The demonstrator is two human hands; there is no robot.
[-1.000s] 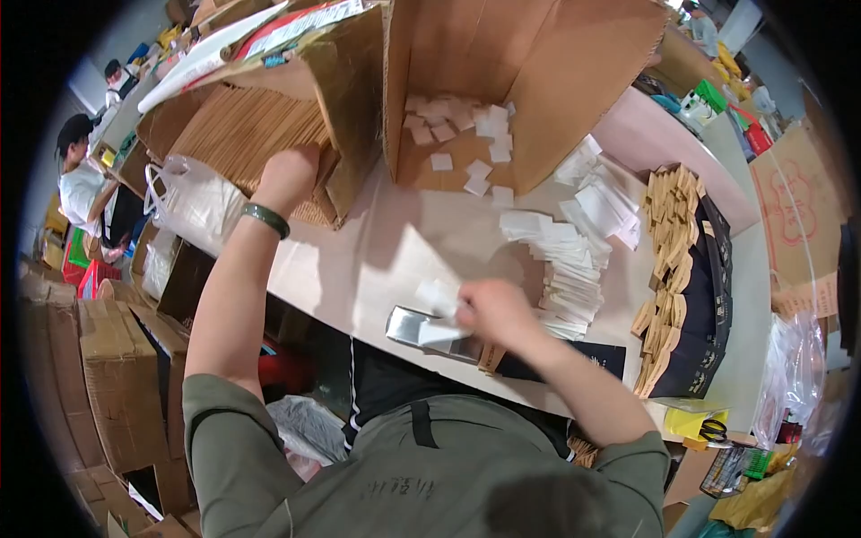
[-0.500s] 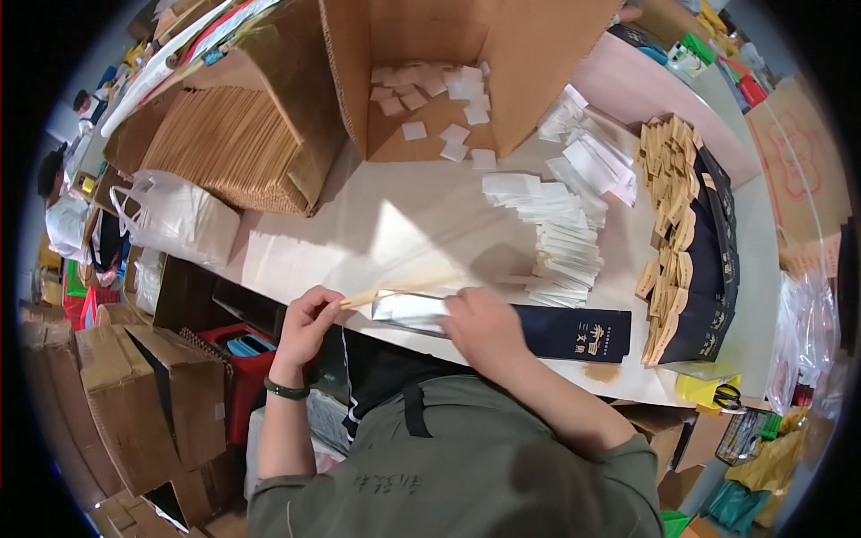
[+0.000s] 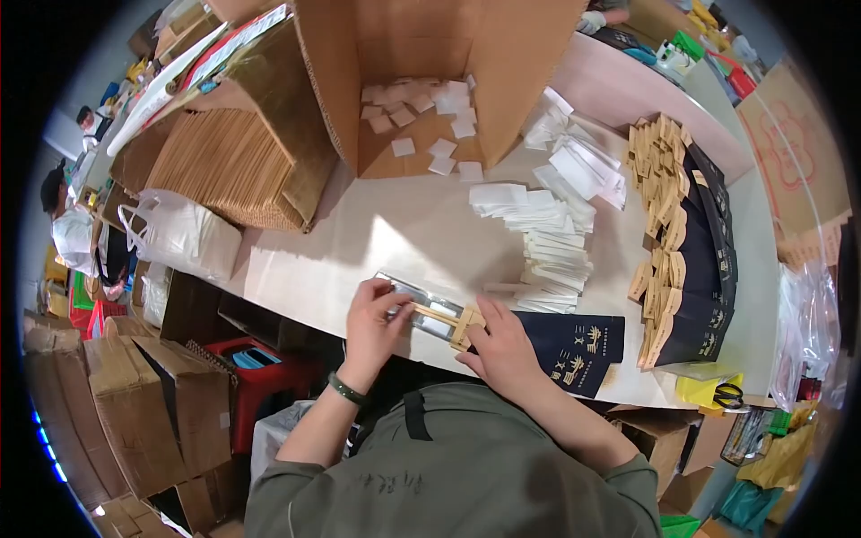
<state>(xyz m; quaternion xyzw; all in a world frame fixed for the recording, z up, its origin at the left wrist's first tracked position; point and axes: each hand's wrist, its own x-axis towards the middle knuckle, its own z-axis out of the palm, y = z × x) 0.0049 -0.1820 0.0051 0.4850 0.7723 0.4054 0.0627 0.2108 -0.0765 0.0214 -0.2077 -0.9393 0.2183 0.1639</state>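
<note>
My left hand (image 3: 372, 318) holds the near end of a long clear plastic sleeve (image 3: 421, 305) lying at the table's front edge. My right hand (image 3: 502, 350) grips a flat tan wooden piece (image 3: 464, 325) and holds it at the sleeve's other end. A dark navy flat pouch with gold marks (image 3: 574, 350) lies just right of my right hand. Behind it sits a fanned pile of white paper sleeves (image 3: 552, 247).
An open cardboard box (image 3: 421, 81) with several small white slips stands at the back. A stack of brown paper (image 3: 215, 161) lies to its left. Rows of navy pouches with tan wooden pieces (image 3: 682, 233) fill the right side. Boxes and a red crate (image 3: 260, 368) sit below the table.
A second ago my left arm reached far back to the brown paper stack. It has come back to the front edge, and both hands now meet on the clear sleeve and wooden piece.
</note>
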